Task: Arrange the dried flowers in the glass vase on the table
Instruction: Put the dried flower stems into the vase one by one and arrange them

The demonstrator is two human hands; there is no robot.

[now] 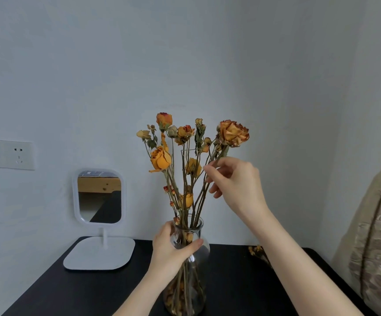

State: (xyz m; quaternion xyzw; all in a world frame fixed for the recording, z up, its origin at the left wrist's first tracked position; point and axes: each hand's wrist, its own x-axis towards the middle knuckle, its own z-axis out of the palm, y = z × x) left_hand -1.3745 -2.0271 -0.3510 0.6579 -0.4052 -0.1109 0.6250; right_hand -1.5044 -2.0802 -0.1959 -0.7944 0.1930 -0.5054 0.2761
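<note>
Honestly you're most of the way there. Nearly the whole bunch of dried flowers (pixel 180 156) is already in the glass vase (pixel 194 281), which stands upright at the front middle of the black table (pixel 82 293), just right of the white stand mirror (pixel 99 197). What looks left is fine-tuning the spread. There's also one small loose sprig (pixel 256 250) lying on the table to the right of the vase, partly behind your right forearm, so I'd guess that one goes in too.

Grip-wise, your left hand (pixel 170 247) is wrapped round the vase's neck, with the thumb across the front of the glass and the fingers curled behind, steadying it. Your right hand (pixel 237 181) is up among the stems, thumb and forefinger pinching the stem just under the big orange rose (pixel 233 133), and the other fingers are loosely curled.

As for direction, the vase's long axis is straight up and down, mouth on top. The stems run down through the neck to the bottom and fan out above it. Most point roughly upward, and the left ones lean a bit left. The one you're pinching tilts up and to the right, so its head sits at the right edge of the bunch, facing mostly toward you.
</note>
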